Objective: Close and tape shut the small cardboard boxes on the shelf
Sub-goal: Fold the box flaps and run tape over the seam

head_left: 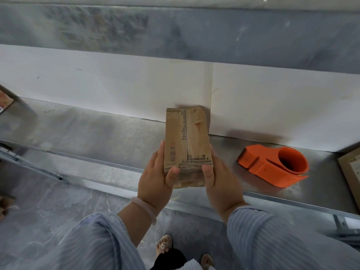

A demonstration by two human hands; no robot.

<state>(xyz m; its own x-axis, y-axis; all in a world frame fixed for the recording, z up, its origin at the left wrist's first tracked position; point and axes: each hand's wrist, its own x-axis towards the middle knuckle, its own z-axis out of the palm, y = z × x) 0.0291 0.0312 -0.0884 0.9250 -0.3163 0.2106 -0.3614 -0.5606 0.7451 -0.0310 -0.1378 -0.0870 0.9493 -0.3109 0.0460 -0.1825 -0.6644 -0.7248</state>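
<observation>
The left hand grips the left side of a small cardboard box, thumb laid across its top and fingers running up along the edge; the right hand clamps the opposite side the same way, thumb on top. So the 2 hands sit apart with the box held between them. The box is worn and creased, its top flaps lying down with a seam running lengthwise, and it points away from the person, the near end past the front lip of the metal shelf. I cannot tell whether its far end rests on the shelf or hangs just above it. A pale bracelet rings the left wrist, and both arms wear blue striped sleeves. To the right of the box, apart from it, an orange tape dispenser lies on the shelf. Further right, at the picture's edge, part of another cardboard box shows. A white panel lines the back of the shelf. Below, sandalled feet stand on a grey floor.
</observation>
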